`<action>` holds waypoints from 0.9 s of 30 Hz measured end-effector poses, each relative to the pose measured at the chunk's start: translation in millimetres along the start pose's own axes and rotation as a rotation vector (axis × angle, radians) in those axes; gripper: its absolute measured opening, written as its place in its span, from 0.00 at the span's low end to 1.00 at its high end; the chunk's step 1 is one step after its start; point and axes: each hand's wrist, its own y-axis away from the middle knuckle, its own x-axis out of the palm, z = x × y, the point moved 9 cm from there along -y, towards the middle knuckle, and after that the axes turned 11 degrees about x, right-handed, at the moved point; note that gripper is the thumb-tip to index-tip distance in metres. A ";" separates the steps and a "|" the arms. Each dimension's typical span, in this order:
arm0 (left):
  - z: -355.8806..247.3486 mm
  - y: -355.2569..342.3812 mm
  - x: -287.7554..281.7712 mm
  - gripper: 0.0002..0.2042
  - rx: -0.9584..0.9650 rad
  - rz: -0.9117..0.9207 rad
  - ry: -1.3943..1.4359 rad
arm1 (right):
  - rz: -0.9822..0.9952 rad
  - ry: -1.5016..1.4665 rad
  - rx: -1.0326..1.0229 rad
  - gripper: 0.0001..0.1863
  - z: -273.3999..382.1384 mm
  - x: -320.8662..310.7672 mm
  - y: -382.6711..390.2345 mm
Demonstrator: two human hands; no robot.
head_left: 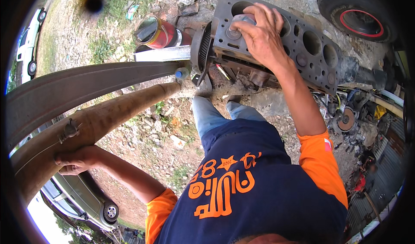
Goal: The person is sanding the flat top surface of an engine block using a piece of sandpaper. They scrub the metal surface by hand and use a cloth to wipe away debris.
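On the dark blue T-shirt [276,187] there are large orange letters and digits [227,196], and an orange star [225,159] with small dark digits. The tire [343,1] bears pale sidewall lettering [333,18], hardly readable.

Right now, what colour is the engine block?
Engine block: dark grey, best seen in head view.

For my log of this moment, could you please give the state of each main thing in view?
Engine block: bored face up
Right hand: curled over a greyish item on the block
Left hand: touching the brown pole
Bucket: open-topped, something dark inside
Bottle: blue cap on
Tyre: mounted on a red-edged rim
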 end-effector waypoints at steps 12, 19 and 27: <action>0.6 3.0 1.8 0.37 -0.014 0.009 -0.004 | -0.004 -0.025 -0.032 0.11 0.9 -1.7 -1.8; 6.5 3.1 -1.8 0.37 -0.026 0.014 -0.045 | -0.005 0.008 0.003 0.12 -1.6 1.9 -7.1; -1.6 0.6 3.2 0.37 0.020 -0.001 0.013 | -0.037 -0.002 -0.047 0.09 10.4 3.7 2.3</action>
